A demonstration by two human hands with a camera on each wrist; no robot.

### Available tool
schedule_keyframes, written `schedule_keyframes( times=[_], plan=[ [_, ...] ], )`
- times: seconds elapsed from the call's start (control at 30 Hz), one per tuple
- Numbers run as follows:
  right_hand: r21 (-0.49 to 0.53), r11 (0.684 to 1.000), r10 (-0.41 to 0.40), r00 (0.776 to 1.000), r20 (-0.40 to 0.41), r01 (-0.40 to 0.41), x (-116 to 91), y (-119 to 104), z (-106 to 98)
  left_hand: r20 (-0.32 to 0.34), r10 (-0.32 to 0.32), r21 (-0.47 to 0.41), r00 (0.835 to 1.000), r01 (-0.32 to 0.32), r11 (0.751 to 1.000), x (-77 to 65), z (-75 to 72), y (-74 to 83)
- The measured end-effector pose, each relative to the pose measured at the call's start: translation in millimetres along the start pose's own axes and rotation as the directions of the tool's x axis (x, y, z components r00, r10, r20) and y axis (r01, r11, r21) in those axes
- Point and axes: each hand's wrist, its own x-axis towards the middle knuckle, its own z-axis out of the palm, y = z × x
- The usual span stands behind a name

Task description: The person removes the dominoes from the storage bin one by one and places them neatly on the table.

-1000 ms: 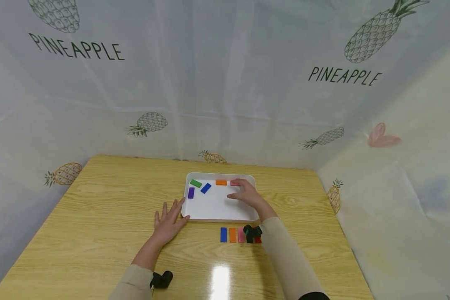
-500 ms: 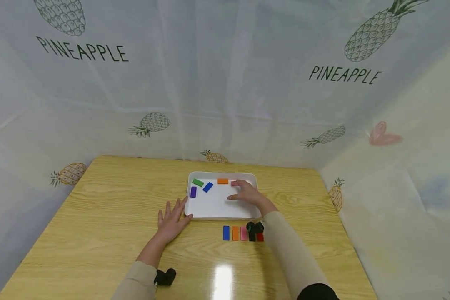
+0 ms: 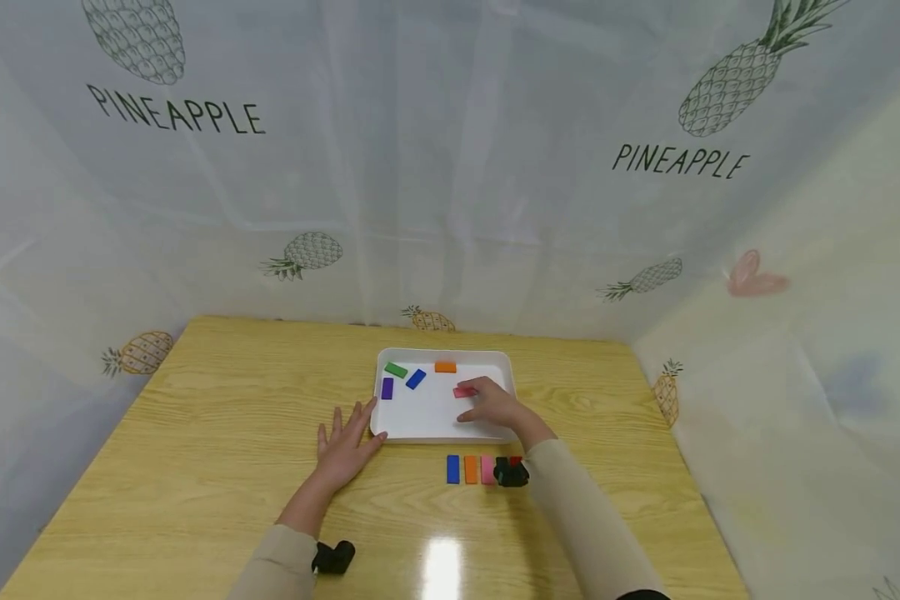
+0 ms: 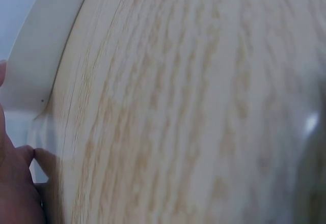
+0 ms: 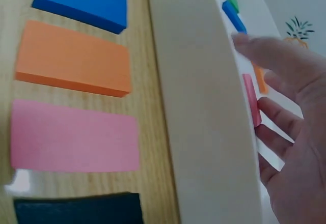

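A white tray (image 3: 435, 425) lies on the wooden table. Inside it my right hand (image 3: 498, 407) reaches over a pink block (image 3: 462, 392), with fingertips right at it. In the right wrist view the thumb stands well apart from this pink block (image 5: 252, 100), and the fingers are loosely bent. My left hand (image 3: 343, 454) is spread at the tray's left side, fingertips and thumb at the rim. Toward the tray's far side lie an orange block (image 3: 446, 367), a blue block (image 3: 416, 379), a green block (image 3: 396, 370) and a purple block (image 3: 387, 388).
In front of the tray is a row with a blue block (image 3: 453, 469), an orange block (image 3: 470, 469), a pink block (image 3: 487, 469), a dark block (image 5: 79, 210) and a red block (image 3: 516, 460). The right forearm partly covers it. A pineapple-print curtain (image 3: 435, 167) hangs behind the table.
The pink block in the tray has slid toward me and slightly left under my right fingertips, away from the orange block. My left hand stays at the rim. The head view has shifted slightly.
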Motion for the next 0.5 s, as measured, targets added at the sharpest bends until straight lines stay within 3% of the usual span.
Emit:
schedule_keyframes(
  times=[0.13,0.3,0.5],
  plan=[
    [-0.053,0.998,-0.027,0.999,-0.019,0.026,0.4,1.9,4.6,0.003,-0.003,-0.001,1.000,0.003,1.000,-0.3,0.7,0.8],
    [-0.042,0.998,0.038,0.999,-0.021,-0.038,-4.0,1.4,11.0,0.003,-0.012,0.014,1.000,0.012,1.000,-0.3,1.6,-0.6],
    [-0.045,0.998,0.040,0.999,-0.023,-0.041,-8.0,1.0,13.3,0.005,-0.013,0.024,1.000,0.013,1.000,1.1,1.6,-1.1]
  ],
)
